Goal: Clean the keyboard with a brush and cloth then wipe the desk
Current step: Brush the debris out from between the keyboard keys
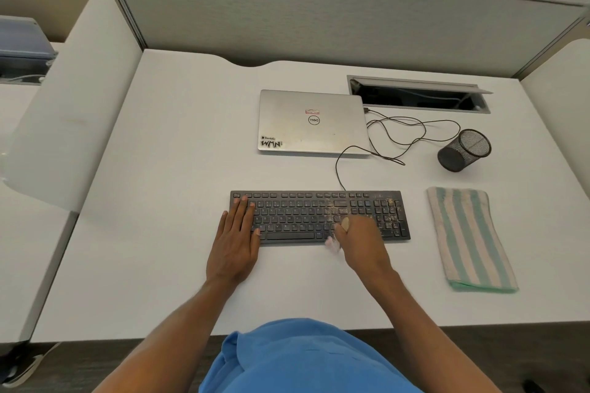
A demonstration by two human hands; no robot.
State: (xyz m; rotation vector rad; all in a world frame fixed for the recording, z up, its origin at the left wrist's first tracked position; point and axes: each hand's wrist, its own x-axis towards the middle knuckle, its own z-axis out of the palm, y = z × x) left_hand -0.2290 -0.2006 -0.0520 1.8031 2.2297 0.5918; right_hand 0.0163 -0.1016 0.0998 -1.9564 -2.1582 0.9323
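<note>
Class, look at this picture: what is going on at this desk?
A person is brushing a keyboard. The left hand lies flat on its left end; the right hand grips a small, blurred brush at the front edge. Crumbs dot the right-hand keys. The striped cloth lies folded, untouched, to the right.

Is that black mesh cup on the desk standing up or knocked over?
Tipped over. The mesh cup lies on its side on the desk, its round mouth facing sideways.
</note>
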